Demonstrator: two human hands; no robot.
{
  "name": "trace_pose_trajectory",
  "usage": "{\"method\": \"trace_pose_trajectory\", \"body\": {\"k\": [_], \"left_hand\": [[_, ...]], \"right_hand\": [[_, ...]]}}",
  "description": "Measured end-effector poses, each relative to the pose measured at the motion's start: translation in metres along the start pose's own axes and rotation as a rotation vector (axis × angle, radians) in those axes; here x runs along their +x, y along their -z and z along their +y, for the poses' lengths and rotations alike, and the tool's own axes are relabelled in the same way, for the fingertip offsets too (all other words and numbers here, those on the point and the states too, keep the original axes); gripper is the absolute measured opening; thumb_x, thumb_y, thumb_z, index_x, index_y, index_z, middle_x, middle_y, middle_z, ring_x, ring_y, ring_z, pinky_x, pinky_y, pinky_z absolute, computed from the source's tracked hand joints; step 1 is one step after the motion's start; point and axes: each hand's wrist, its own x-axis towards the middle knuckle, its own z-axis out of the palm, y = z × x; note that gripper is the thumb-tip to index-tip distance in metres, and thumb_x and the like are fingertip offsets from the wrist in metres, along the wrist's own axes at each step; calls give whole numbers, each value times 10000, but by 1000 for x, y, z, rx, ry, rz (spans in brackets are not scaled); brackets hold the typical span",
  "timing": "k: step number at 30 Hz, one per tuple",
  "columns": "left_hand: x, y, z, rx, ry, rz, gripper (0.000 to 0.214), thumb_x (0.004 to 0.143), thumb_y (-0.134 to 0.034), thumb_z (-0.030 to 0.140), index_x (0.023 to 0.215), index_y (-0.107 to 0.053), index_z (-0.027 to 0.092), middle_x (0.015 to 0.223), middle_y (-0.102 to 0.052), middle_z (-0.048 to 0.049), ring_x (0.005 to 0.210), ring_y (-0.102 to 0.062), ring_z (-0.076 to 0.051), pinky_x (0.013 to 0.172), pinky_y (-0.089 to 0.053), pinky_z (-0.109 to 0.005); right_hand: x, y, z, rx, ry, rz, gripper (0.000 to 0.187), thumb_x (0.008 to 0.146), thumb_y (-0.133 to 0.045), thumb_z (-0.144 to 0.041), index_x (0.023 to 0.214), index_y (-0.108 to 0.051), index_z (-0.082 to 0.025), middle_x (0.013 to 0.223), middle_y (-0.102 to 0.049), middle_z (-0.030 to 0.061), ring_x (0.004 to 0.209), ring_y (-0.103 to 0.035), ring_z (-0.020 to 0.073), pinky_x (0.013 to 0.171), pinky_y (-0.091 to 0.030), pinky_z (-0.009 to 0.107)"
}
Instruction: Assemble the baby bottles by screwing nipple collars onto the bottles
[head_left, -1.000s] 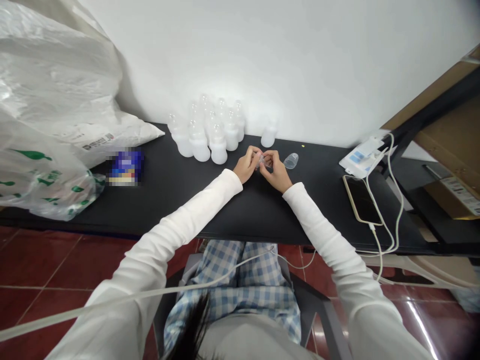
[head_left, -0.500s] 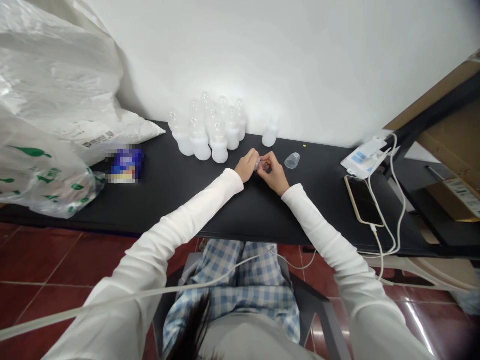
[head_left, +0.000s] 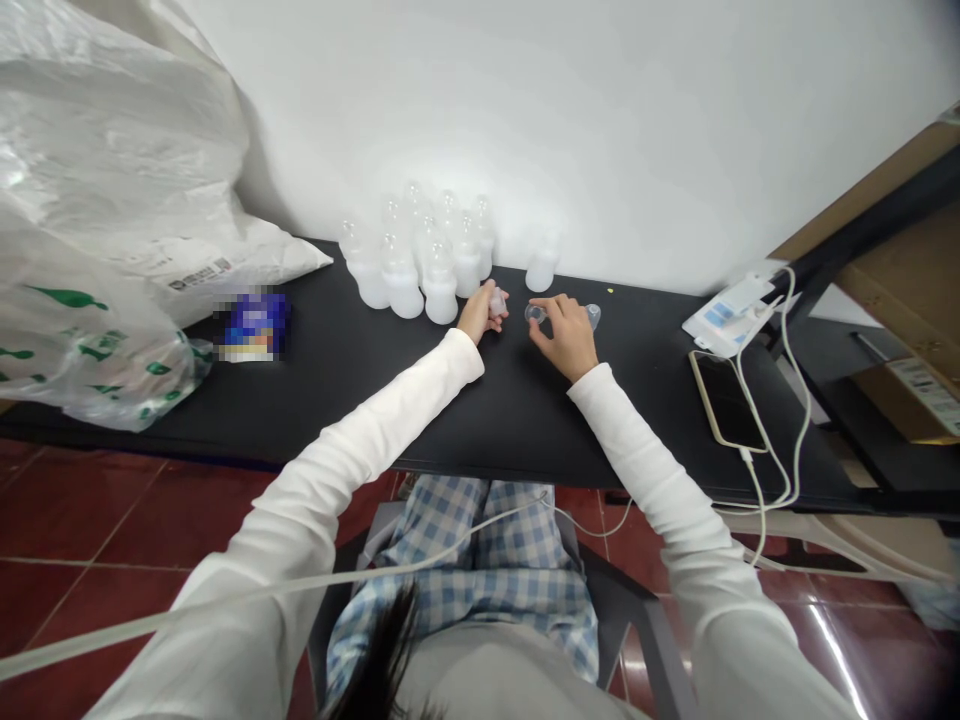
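My left hand (head_left: 480, 312) is closed around a small translucent piece (head_left: 498, 300), which pokes out past the fingers. A short way to the right, my right hand (head_left: 564, 330) pinches a clear round ring (head_left: 535, 314) between thumb and fingers. Behind that hand lies a clear dome cap (head_left: 593, 315), partly covered by it. One white bottle (head_left: 541, 268) stands by the wall without a dome on top. To the left of my hands, several white baby bottles (head_left: 440, 290) with clear domed caps stand upright in a tight group.
Large white plastic bags (head_left: 112, 200) fill the left end of the black table (head_left: 360, 370). A blue packet (head_left: 257, 325) lies near them. On the right are a phone (head_left: 727, 400), a white power strip (head_left: 731, 315) and looping white cables. A cable also crosses above my lap.
My hands have moved apart from where they met. The left has turned, with the translucent piece showing; the right has shifted slightly right with the clear ring.
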Motion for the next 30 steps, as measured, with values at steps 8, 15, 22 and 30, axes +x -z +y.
{"method": "trace_pose_trajectory", "body": {"k": [8, 15, 22, 30], "left_hand": [[-9, -5, -23, 610, -409, -138, 358, 771, -759, 231, 1025, -509, 192, 1105, -665, -61, 971, -633, -158, 805, -508, -278], [-14, -4, -24, 1040, -561, -53, 165, 898, -582, 232, 1044, -541, 165, 1120, -654, -119, 1072, -575, -259, 1023, -457, -452], [-6, 0, -32, 1190, -587, 29, 317, 930, -508, 210, 1212, -567, 79, 1365, -553, -240, 1353, -478, -342, 1157, -375, -512], [-28, -2, 0, 1095, -746, 309, 518, 917, -503, 248, 1429, -446, 187, 1636, -292, -157, 1541, -241, -349, 1231, -258, -601]], "right_hand": [[-5, -2, 11, -239, -174, -203, 457, 928, -486, -281, 1334, -551, -82, 1192, -632, 205, 1156, -509, 354, 1006, -334, 503], [-2, -1, 9, -224, -341, -61, 399, 985, -386, -322, 1269, -577, -117, 1265, -572, 208, 1171, -485, 340, 1001, -334, 506], [1, 2, 24, -212, -561, -34, 354, 926, -372, -186, 1186, -604, -123, 1254, -564, 213, 1093, -516, 331, 917, -371, 466], [2, 0, 32, -229, -600, -57, 350, 909, -361, -200, 1155, -593, -112, 1111, -625, 195, 1014, -559, 315, 896, -381, 450]]}}
